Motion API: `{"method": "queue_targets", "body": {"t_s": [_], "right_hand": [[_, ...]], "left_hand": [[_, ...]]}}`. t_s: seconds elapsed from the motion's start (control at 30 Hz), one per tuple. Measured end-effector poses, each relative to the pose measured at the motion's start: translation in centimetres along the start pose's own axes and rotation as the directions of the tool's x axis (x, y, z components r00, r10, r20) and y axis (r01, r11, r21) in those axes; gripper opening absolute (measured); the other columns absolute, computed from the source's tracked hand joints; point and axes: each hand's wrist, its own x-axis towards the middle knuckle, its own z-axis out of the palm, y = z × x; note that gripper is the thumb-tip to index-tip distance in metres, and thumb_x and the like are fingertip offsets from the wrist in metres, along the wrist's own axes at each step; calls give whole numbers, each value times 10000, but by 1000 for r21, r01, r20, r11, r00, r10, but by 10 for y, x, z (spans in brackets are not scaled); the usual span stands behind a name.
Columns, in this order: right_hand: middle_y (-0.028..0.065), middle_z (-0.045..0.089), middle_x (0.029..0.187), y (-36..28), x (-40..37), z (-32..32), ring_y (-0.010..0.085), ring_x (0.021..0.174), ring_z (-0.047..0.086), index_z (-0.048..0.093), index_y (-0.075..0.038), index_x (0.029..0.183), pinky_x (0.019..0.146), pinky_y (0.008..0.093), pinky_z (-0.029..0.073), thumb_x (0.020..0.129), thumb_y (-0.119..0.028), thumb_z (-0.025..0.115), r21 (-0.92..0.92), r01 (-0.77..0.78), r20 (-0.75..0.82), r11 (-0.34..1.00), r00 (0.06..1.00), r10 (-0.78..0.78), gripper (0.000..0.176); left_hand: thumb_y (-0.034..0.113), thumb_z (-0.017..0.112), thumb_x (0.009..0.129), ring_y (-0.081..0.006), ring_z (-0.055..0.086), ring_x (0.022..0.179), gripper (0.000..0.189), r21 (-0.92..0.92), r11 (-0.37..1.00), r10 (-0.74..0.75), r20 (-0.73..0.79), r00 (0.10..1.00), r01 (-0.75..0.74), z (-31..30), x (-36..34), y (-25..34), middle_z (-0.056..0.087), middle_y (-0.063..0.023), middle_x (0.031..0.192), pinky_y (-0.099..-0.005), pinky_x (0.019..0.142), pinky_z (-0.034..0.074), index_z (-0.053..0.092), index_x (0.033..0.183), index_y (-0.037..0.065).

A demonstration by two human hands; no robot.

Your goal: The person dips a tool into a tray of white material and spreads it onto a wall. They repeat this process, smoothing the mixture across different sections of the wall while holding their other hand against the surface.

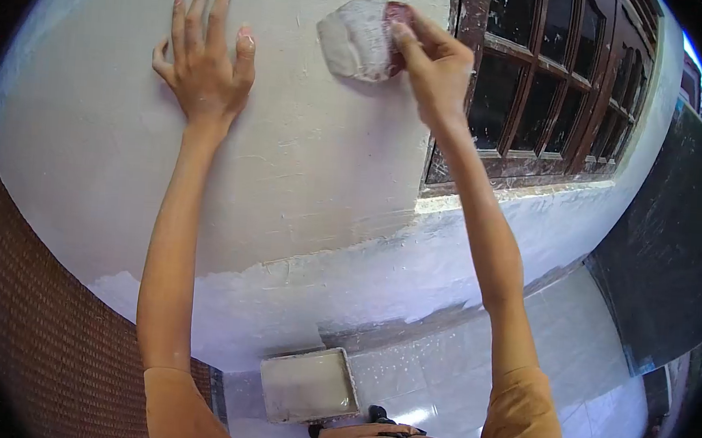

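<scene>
My left hand (209,71) lies flat on the wall (314,168) with its fingers spread, and some white smears show on the fingertips. Up and to the right, my right hand (441,71) pinches the dark red edge of a flat putty scraper (359,40), its pale blade coated with white putty. The blade is against or very close to the wall; exact contact cannot be told. Greyish-cream putty covers the upper wall, with thin ridges in it, and ends in a ragged line above a whiter lower band.
A brown wooden window (537,89) with dark panes borders my right hand. Below, a tray (352,382) of pale putty stands on the tiled floor (454,373) near my feet. A woven panel (51,320) lines the left side; a large black board (659,240) leans at right.
</scene>
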Motion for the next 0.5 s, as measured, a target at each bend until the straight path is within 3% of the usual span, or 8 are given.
{"method": "queue_targets", "body": {"t_s": [0.17, 0.2, 0.27, 0.3, 0.37, 0.43, 0.47, 0.5], "right_hand": [[117, 702, 1027, -2, 47, -85, 115, 845, 658, 631, 39, 1189, 680, 241, 551, 873, -80, 708, 121, 148, -356, 981, 929, -96, 346], [117, 702, 1027, -1, 50, -86, 115, 845, 658, 631, 39, 1189, 680, 241, 551, 873, -80, 708, 123, 146, -352, 982, 931, -95, 346], [126, 698, 1043, 1, 54, -89, 117, 839, 661, 622, 44, 1198, 651, 230, 550, 883, -88, 697, 148, 138, -258, 979, 961, -96, 350], [119, 697, 1050, -2, 46, -73, 124, 859, 664, 630, 28, 1196, 672, 244, 554, 890, -98, 690, 151, 131, -128, 980, 985, -112, 336], [86, 701, 1055, -10, 27, -39, 97, 872, 645, 628, -11, 1231, 752, 237, 535, 894, -103, 686, 59, 123, 135, 991, 982, -130, 354], [83, 693, 1083, -6, 23, -32, 90, 917, 632, 625, -7, 1236, 797, 230, 520, 901, -104, 678, -132, 153, 270, 979, 956, -113, 353], [88, 693, 1089, -7, 30, -39, 97, 943, 635, 640, -8, 1215, 827, 237, 516, 901, -106, 678, -134, 52, 224, 990, 974, -21, 331], [91, 697, 1084, -5, 42, -50, 98, 923, 642, 640, -10, 1215, 806, 225, 520, 899, -111, 683, -108, 185, 169, 977, 972, -165, 334]], "left_hand": [[421, 430, 899, -226, 293, 1407, 527, 21, 1000, -8, -27, 1000, 9, 0, 1, 3, 407, 17, 1482, -512, 1058, 184, 462, 1406, 280], [420, 429, 900, -227, 293, 1407, 526, 16, 1000, -11, -29, 1000, 11, 1, 0, 4, 409, 18, 1481, -512, 1060, 182, 462, 1406, 280], [420, 428, 901, -228, 293, 1407, 525, 10, 1000, -15, -27, 1000, 15, 0, 0, 3, 411, 18, 1479, -511, 1062, 180, 462, 1406, 280], [419, 409, 913, -231, 283, 1413, 529, 17, 1000, -9, -21, 1000, 9, 0, 0, 2, 395, 21, 1494, -509, 1070, 171, 435, 1424, 285], [419, 389, 925, -235, 273, 1419, 533, 19, 1000, 0, -14, 1000, 0, 0, -1, 1, 380, 24, 1508, -507, 1078, 161, 408, 1441, 289], [423, 387, 928, -231, 277, 1418, 529, 11, 1000, 18, -22, 1000, -18, -1, 0, -1, 380, 32, 1508, -499, 1076, 165, 412, 1439, 290], [423, 387, 928, -231, 277, 1418, 529, 11, 1000, 21, -21, 1000, -21, -1, 0, 0, 380, 32, 1508, -499, 1076, 165, 412, 1439, 290], [421, 390, 927, -229, 278, 1417, 528, 18, 1000, 11, -7, 1000, -11, -2, 0, 1, 381, 36, 1507, -497, 1076, 165, 412, 1439, 291]]}}
